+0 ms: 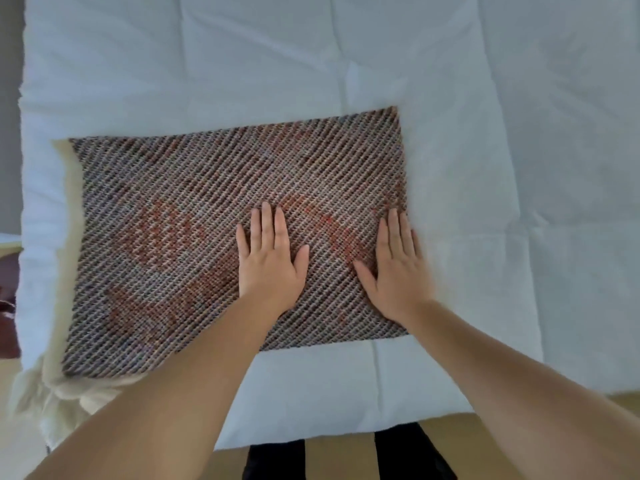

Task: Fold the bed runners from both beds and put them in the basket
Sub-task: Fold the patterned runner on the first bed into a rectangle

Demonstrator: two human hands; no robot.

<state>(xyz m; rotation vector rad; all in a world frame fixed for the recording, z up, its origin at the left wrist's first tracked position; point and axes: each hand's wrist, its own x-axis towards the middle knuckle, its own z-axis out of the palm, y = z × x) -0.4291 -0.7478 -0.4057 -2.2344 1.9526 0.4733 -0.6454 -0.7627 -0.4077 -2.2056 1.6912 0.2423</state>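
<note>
Woven bed runner [173, 202] lies flat on the white bed [485, 98], near edge. Left hand [273, 261] and right hand [398, 271] press its right half, fingers straight, palms down, gripping nothing.

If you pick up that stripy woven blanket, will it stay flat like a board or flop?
Probably floppy: the bed runner is woven cloth, with a soft cream edge drooping at the bed's corner. It likely feels a bit heavy, given its chunky weave. It probably won't slide much on the soft duvet, where the left hand and right hand press it flat.
</note>
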